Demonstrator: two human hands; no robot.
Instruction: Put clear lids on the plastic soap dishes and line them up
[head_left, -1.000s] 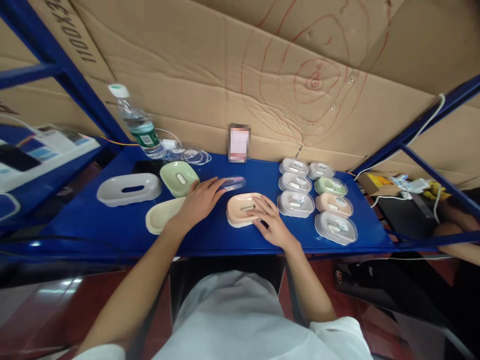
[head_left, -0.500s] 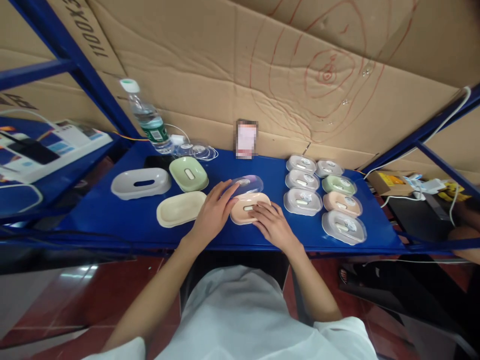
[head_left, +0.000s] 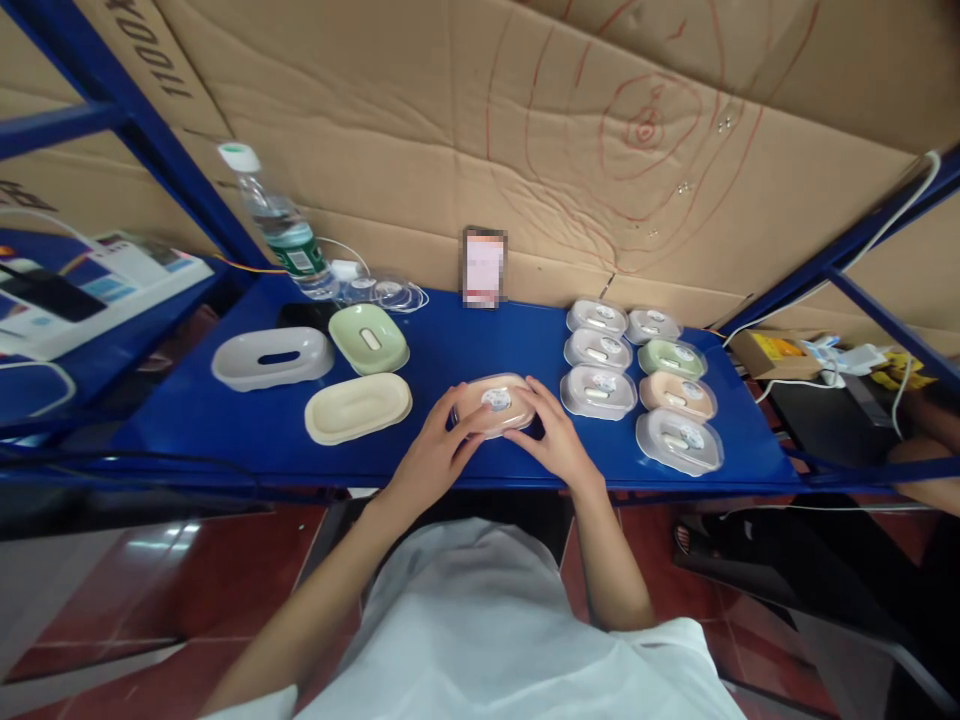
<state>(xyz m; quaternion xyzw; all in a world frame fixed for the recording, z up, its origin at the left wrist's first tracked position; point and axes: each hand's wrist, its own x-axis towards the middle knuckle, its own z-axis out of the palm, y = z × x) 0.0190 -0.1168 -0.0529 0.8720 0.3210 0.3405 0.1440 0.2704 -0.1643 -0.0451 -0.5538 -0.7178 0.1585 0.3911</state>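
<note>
A peach soap dish (head_left: 495, 402) with a clear lid and round label over it rests on the blue table. My left hand (head_left: 442, 440) grips its left side, fingers on the lid and near edge. Around the right side curl the fingers of my right hand (head_left: 551, 430). To the left lie a cream dish (head_left: 356, 410), a green dish (head_left: 369, 338) and a grey oval piece with a slot (head_left: 300, 362). Several lidded dishes, such as a grey one (head_left: 598, 390) and a green one (head_left: 672, 360), stand in two columns on the right.
A water bottle (head_left: 289, 235), clear lids (head_left: 386, 292) and a white cable are at the back left. A phone-like item (head_left: 484, 268) leans on the cardboard wall (head_left: 375, 120). Blue frame posts rise at both sides; a person's foot (head_left: 682, 540) shows lower right.
The clear lid has moved from behind the peach dish to on top of it. My right hand has shifted from the dish's inside to its right edge. The view has shifted slightly.
</note>
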